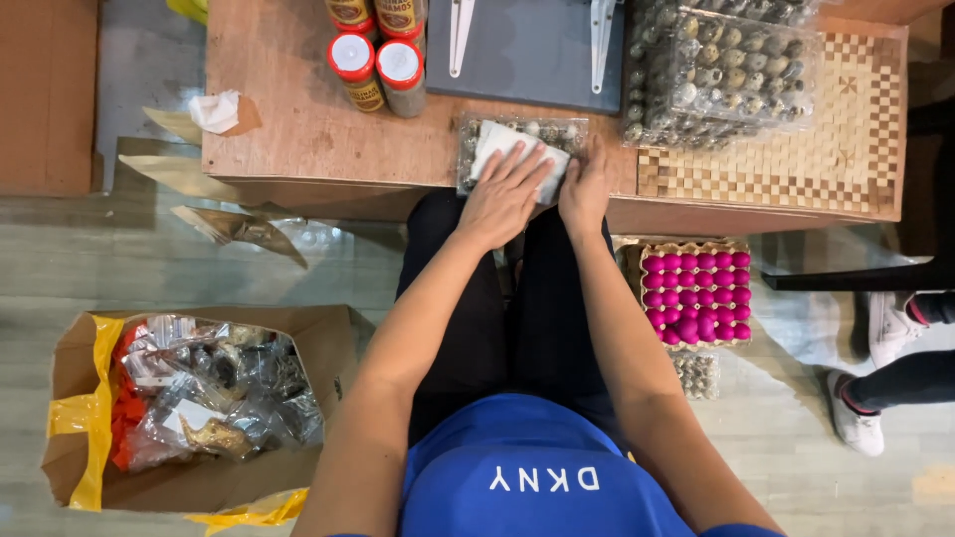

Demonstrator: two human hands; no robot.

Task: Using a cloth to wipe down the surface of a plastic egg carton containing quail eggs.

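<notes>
A clear plastic pack of small speckled eggs (pixel 476 139) lies at the near edge of the wooden table (pixel 298 119). A white paper label (pixel 497 142) lies on top of it. My left hand (pixel 502 199) presses flat on the label, fingers spread. My right hand (pixel 585 191) rests against the pack's right end, fingers together and pointing away from me. Neither hand grips anything.
Stacked clear packs of speckled eggs (pixel 721 70) stand on a woven mat (pixel 856 129). Red-capped jars (pixel 376 68) and a grey board (pixel 527 50) lie farther back. On the floor: a tray of pink eggs (pixel 696 293), a box of plastic wrappers (pixel 199 398), another person's shoes (pixel 875 378).
</notes>
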